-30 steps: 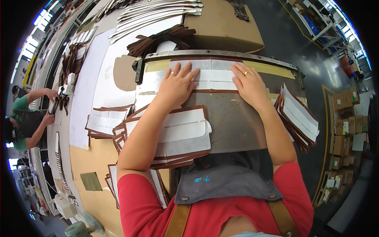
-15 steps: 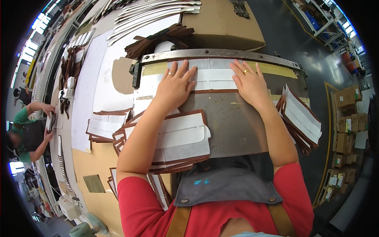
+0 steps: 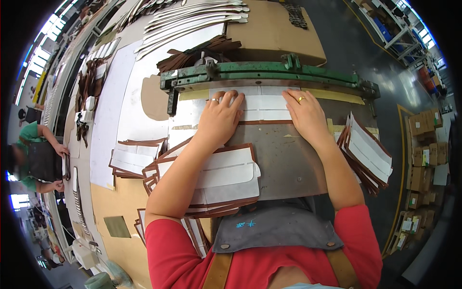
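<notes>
A white-faced panel with brown edges (image 3: pixel 264 107) lies flat on the grey metal machine bed (image 3: pixel 281 156), its far edge reaching under a green folding bar (image 3: pixel 255 72). My left hand (image 3: pixel 219 118) rests on the panel's left end, fingers stretched forward and slightly bent. On the right end lies my right hand (image 3: pixel 308 115), also open, with fingertips close to the bar. Neither hand grips anything. Beneath my left forearm, a stack of similar white and brown panels (image 3: pixel 224 171) covers the near left of the bed.
Another panel pile (image 3: pixel 132 155) sits left of the bed, and a fanned pile (image 3: pixel 369 151) hangs at its right edge. Brown strips (image 3: pixel 197 54) and a cardboard box (image 3: pixel 274 29) are behind the bar. A co-worker (image 3: pixel 43 154) stands far left; cartons (image 3: pixel 421 164) line the right.
The green bar has swung into view over the panel's far edge, where only a metal rail showed before. My hands stay on the panel, fingers drawn slightly back. The co-worker's hands have moved apart.
</notes>
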`<state>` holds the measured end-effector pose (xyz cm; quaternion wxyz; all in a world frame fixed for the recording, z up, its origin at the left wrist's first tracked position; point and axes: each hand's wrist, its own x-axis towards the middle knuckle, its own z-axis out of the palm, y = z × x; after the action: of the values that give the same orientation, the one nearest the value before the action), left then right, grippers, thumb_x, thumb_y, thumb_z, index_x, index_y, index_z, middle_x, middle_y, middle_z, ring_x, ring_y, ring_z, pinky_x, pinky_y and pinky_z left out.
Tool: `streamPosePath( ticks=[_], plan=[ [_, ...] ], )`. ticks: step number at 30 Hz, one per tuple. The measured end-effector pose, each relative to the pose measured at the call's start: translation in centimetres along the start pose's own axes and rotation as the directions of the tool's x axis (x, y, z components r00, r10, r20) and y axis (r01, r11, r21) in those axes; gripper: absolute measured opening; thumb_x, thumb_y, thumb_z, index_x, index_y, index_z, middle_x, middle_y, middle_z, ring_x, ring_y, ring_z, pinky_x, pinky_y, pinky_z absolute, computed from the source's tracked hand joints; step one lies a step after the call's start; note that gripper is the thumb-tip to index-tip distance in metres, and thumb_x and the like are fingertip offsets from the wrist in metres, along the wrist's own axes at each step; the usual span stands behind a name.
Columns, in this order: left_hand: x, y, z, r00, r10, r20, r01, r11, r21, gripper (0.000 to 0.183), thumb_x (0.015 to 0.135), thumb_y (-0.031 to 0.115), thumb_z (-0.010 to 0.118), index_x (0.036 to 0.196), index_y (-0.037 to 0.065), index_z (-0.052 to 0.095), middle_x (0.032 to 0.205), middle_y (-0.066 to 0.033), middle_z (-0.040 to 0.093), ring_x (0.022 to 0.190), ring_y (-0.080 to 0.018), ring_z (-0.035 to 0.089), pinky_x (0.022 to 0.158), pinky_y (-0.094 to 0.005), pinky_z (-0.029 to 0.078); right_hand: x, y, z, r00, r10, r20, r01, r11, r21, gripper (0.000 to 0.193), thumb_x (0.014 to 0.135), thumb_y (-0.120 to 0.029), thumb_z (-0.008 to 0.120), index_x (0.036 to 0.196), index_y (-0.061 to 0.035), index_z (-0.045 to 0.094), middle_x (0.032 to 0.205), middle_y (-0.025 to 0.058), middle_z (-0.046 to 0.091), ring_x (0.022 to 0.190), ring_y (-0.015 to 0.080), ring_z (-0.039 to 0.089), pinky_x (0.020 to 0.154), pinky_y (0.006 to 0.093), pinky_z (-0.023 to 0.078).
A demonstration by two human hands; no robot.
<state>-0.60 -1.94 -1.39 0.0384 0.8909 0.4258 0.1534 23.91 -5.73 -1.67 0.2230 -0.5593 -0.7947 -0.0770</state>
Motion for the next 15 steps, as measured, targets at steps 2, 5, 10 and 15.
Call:
streamPosePath(
  ticks=[2,5,10,15],
  plan=[
    [-0.1,-0.1,0.4,1.000,0.005,-0.015,-0.005,1.000,0.015,0.035,0.089,0.016,0.051,0.124,0.009,0.049,0.124,-0.0103,0.048,0.113,-0.0342,0.045,0.090,-0.0422,0.041,0.0,0.0,-0.1,1.000,-0.017,-0.006,0.017,1.000,-0.001,0.025,0.086,-0.011,0.055,0.109,-0.0030,0.060,0.110,0.0093,0.060,0.105,0.0243,0.055,0.094,0.0406,0.042],
    [-0.2,0.0,0.2,0.999,0.020,-0.029,-0.019,1.000,0.013,0.035,0.089,0.016,0.050,0.124,0.009,0.049,0.124,-0.0100,0.049,0.114,-0.0340,0.045,0.090,-0.0417,0.041,0.4,0.1,-0.4,0.999,-0.020,0.037,0.019,0.999,0.035,0.026,0.085,-0.011,0.056,0.109,-0.0031,0.060,0.108,0.0102,0.060,0.103,0.0263,0.055,0.093,0.0399,0.042],
    [-0.5,-0.1,0.0,0.999,0.044,-0.018,-0.044,0.999,-0.024,0.037,0.088,0.014,0.053,0.124,0.009,0.048,0.121,-0.0102,0.050,0.111,-0.0339,0.046,0.089,-0.0418,0.042,4.8,-1.6,0.0,0.998,-0.025,0.066,0.007,0.966,0.257,0.026,0.083,-0.011,0.058,0.108,-0.0031,0.061,0.107,0.0111,0.057,0.103,0.0284,0.053,0.092,0.0366,0.041],
    [-0.3,-0.7,0.2,0.998,0.061,0.011,-0.060,0.997,-0.057,0.040,0.083,0.010,0.058,0.120,0.004,0.046,0.116,-0.0126,0.049,0.105,-0.0345,0.048,0.087,-0.0423,0.043,9.1,-3.5,5.6,0.983,-0.153,0.104,0.088,0.882,0.464,0.027,0.081,-0.009,0.059,0.107,-0.0028,0.062,0.105,0.0104,0.057,0.103,0.0280,0.051,0.092,0.0360,0.041]
  ],
)
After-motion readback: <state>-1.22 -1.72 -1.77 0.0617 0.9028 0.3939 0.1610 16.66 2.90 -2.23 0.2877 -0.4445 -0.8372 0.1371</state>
